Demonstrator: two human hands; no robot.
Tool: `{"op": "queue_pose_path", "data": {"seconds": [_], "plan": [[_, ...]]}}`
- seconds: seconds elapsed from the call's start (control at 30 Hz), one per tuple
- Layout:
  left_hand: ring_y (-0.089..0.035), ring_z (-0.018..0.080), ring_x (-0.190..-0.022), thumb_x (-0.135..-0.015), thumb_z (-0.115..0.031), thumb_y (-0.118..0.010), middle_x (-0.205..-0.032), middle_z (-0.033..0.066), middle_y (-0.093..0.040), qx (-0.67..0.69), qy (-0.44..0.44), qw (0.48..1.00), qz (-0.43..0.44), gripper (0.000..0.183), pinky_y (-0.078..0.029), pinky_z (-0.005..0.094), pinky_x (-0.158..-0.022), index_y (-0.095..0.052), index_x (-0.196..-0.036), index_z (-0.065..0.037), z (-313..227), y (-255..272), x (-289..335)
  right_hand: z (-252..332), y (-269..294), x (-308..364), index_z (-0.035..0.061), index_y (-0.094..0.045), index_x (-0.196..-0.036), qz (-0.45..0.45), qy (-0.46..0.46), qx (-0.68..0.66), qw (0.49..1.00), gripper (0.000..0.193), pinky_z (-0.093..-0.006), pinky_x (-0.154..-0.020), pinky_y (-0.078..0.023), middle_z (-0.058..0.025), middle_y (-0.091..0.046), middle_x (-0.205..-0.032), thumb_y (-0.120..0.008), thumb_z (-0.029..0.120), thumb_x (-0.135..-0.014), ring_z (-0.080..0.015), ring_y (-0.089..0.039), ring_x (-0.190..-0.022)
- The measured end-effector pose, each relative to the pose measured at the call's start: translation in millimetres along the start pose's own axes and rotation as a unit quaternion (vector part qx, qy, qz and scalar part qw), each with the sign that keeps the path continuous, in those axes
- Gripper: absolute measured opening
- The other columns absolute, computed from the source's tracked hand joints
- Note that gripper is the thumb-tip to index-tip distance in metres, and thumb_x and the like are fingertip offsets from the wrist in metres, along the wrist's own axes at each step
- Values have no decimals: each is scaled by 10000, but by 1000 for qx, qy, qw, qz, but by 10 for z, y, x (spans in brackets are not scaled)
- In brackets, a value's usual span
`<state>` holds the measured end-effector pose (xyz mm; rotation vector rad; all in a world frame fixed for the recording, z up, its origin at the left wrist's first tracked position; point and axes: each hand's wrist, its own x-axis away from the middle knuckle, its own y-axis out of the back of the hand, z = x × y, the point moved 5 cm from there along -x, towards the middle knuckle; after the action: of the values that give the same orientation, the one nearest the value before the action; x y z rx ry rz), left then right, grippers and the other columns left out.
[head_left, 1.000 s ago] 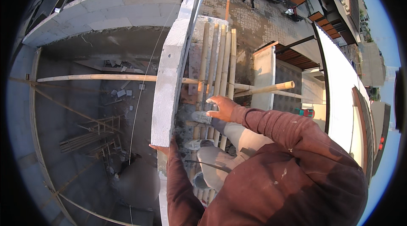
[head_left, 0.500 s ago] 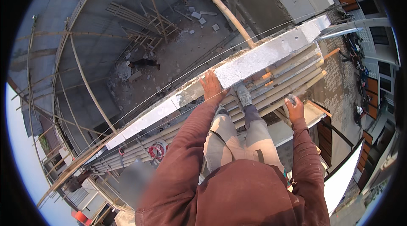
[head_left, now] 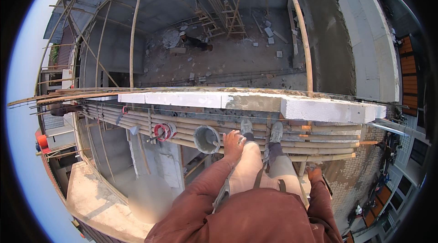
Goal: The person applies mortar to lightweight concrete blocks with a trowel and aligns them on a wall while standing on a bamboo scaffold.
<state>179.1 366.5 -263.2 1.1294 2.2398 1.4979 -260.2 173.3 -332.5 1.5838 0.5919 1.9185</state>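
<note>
My left hand is held over the bamboo scaffold platform, its fingers spread and holding nothing. Just left of it stands a grey bucket with some grey material inside. To the right, low beside my leg, my right hand is curled; what it holds, if anything, is hidden. In front of me runs a wall top of pale lightweight blocks. A thicker white block sits on its right part, next to a grey mortar-smeared stretch.
A red-and-white bucket stands farther left on the bamboo. A thin string runs along the wall. Beyond it, a deep room holds bamboo poles, block scraps and a person below. Past the platform's right end lies paving far below.
My view has turned left, bringing the grey bucket into sight. My left hand has come off the wall top beside the white block to near the bucket. My right hand has dropped closer to my side.
</note>
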Motion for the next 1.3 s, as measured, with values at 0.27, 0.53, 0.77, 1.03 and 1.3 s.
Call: {"op": "queue_pose_path", "data": {"seconds": [0.27, 0.53, 0.77, 1.03, 1.3], "plan": [[-660, 356, -798, -814, -234, -668, -840, 184, -690, 51, 357, 932, -27, 220, -495, 411, -742, -705, -811, -16, 999, 168, 1184, 1569, 704, -476, -73, -580, -1148, 33, 145, -98, 984, 525, -386, -902, -475, -249, -646, -1084, -711, 297, -799, -336, -622, -1049], [-673, 319, -845, -802, -237, -716, -892, 197, -691, 102, 556, 825, 5, 266, -503, 417, -771, -690, -876, 17, 980, 79, 2340, 1641, 257, -720, -53, -523, -1253, 100, 144, 45, 983, 710, -396, -971, -439, -268, -592, -1187, -708, 435, -772, -381, -560, -1135], [-561, 335, -1044, -705, -284, -795, -1147, 196, -553, 131, 583, 791, -133, 540, -452, 417, -899, -558, -1090, 12, 1069, 243, 2710, 1589, 54, -887, -28, -604, -1146, 68, 156, 68, 983, 567, -396, -892, -487, -247, -643, -1088, -726, 371, -762, -370, -615, -1034], [-616, 285, -936, -764, -258, -748, -998, 183, -639, 178, 562, 807, -44, 389, -475, 390, -840, -610, -1001, 17, 1831, 109, 2963, 2141, -228, -559, -32, -622, -1105, 81, 119, 167, 975, 516, -403, -936, -465, -260, -613, -1138, -689, 379, -799, -385, -580, -1087], [-650, 214, -810, -814, -180, -678, -845, 123, -694, 255, 537, 804, -2, 197, -496, 341, -754, -684, -911, -9, 2265, 212, 2815, 3180, -1014, 18, -51, -649, -962, 113, 254, 177, 944, 427, -441, -808, -487, -278, -649, -937, -642, 358, -841, -428, -615, -938]]}}
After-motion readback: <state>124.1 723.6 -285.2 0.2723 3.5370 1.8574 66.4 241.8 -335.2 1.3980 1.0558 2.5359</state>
